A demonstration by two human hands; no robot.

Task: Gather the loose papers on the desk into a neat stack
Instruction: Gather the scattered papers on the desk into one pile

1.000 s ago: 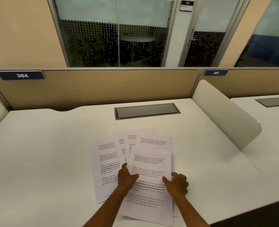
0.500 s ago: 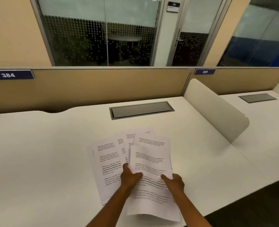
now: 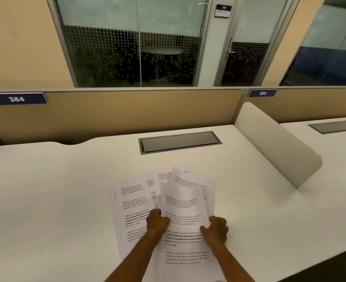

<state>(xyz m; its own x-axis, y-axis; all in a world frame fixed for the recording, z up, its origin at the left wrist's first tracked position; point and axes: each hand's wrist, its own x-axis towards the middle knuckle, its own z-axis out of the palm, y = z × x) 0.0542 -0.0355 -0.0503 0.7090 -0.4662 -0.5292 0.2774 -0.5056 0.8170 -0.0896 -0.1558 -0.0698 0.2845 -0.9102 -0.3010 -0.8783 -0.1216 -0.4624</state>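
Note:
Several printed white papers (image 3: 134, 202) lie fanned out and overlapping near the front edge of the white desk (image 3: 46, 190). On top of them is a smaller bundle of sheets (image 3: 183, 208), its far end curled up off the pile. My left hand (image 3: 157, 220) grips the bundle's left edge and my right hand (image 3: 216, 228) grips its right edge. The sheets underneath spread out to the left and behind the bundle. Their lower edges are hidden by my forearms.
A grey cable hatch (image 3: 179, 141) is set into the desk behind the papers. A tan partition (image 3: 127, 112) labelled 384 closes the back. A cream side divider (image 3: 273, 143) stands at the right, with the neighbouring desk (image 3: 334, 159) beyond it.
Both hands have closed on the sides of the top sheets, and the bundle's far end has lifted and curled up off the pile. The view has shifted slightly.

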